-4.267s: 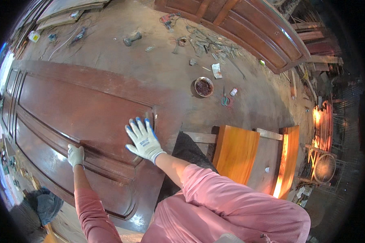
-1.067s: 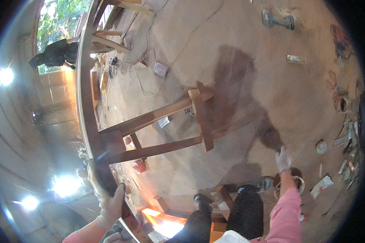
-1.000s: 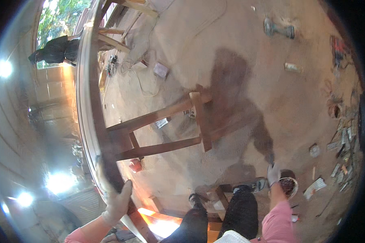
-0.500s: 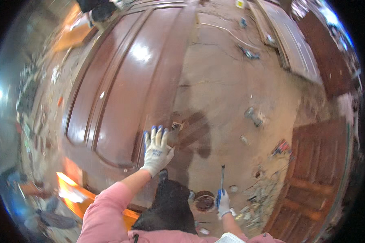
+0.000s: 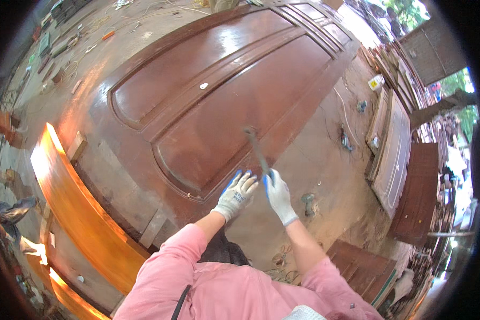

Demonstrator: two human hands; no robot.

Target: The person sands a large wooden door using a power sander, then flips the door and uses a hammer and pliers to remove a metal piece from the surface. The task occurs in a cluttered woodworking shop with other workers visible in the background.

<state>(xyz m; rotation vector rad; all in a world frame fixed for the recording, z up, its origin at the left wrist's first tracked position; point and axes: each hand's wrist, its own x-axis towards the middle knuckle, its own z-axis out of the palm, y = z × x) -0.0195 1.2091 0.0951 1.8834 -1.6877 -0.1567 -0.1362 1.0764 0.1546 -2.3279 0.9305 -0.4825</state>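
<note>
— Chisel-like metal tool (image 5: 256, 149): where, which way?
— Over dark varnished door (image 5: 208, 90) near its lower edge, long axis slanting away up-left; dusty workshop floor (image 5: 314, 165) around.
— Hands?
— R hand (image 5: 277, 194) fisted on handle; L hand (image 5: 237, 192) fingers spread, on door edge.

Bright daylight, strongest upper right. White glare patches on glossy door panel (image 5: 218, 90); orange board (image 5: 74, 208) at left blown out along lit edge. Heavy fisheye bend, black vignette round rim. Slight motion blur on dark tool (image 5: 257, 149); far clutter soft, smeared at edges.
</note>
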